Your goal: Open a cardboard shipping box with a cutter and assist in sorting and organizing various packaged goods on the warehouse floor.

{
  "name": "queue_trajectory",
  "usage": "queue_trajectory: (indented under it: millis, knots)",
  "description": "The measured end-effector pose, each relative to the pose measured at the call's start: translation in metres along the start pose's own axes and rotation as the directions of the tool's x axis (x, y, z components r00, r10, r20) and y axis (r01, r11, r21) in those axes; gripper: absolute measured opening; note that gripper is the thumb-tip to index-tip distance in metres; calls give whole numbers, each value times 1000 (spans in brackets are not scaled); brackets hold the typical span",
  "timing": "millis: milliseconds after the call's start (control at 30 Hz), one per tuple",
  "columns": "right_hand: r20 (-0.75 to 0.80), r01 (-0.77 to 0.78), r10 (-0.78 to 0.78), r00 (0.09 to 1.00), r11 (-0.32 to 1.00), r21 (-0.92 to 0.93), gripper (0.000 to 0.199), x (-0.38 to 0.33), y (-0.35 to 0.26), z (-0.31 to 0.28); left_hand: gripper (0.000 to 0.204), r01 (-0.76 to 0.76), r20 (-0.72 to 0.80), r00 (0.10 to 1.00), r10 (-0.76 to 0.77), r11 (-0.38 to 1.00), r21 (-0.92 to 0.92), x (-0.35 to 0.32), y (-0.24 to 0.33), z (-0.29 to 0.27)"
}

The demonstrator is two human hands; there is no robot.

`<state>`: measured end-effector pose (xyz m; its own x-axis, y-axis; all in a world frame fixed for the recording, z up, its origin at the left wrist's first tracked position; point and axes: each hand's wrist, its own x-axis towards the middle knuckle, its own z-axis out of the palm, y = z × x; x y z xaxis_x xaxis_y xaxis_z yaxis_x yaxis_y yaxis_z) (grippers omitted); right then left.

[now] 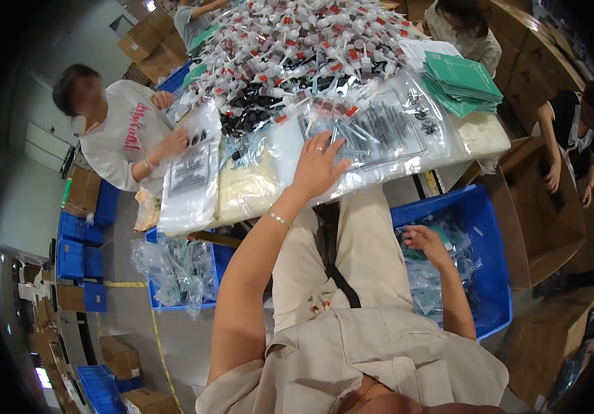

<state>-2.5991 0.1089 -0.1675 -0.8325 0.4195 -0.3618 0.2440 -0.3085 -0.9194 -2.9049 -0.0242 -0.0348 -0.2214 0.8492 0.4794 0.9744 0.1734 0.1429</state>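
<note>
My left hand [319, 165] lies palm down on a stack of clear printed plastic bags [421, 148] at the table's near edge. Its fingers are spread, and their tips reach thin pale blue plastic sticks [353, 136]. Just beyond them begins a large heap of small bottles [310, 41] with clear tops and red labels, with black pieces [248, 103] along its near side. Lower down at the right, my right hand [426, 243] hangs open over a blue bin [493, 276] of filled clear bags [428, 283]. Nothing shows between its loosely bent fingers.
Green booklets [462, 79] are piled at the table's right. A co-worker in a white top [121, 131] handles bags at the left; others stand at the far side and right. Another blue bin [224, 259] with filled bags sits below left. An open cardboard box [535, 207] stands right.
</note>
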Motion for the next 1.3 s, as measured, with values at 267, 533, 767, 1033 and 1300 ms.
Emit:
queue_trajectory:
  millis: [267, 533, 767, 1033, 1300]
  knots:
    - [168, 166, -173, 971, 985, 55, 28, 12, -79, 14, 40, 139, -192, 972, -137, 990, -4, 28, 37, 3]
    - [84, 399, -393, 916, 915, -64, 22, 38, -180, 34, 46, 61, -52, 997, -63, 997, -41, 82, 48, 17]
    - [205, 446, -638, 742, 242, -862, 35, 88, -223, 59, 37, -341, 111, 933, 342, 940, -26, 108, -24, 9]
    - [320, 349, -535, 782, -50, -936, 51, 103, -201, 93, 39, -358, 171, 921, 351, 934, 8, 85, -116, -25]
    - [383, 465, -492, 782, 51, -884, 50, 108, -206, 99, 32, -481, 236, 860, 453, 874, 75, 58, -164, -47]
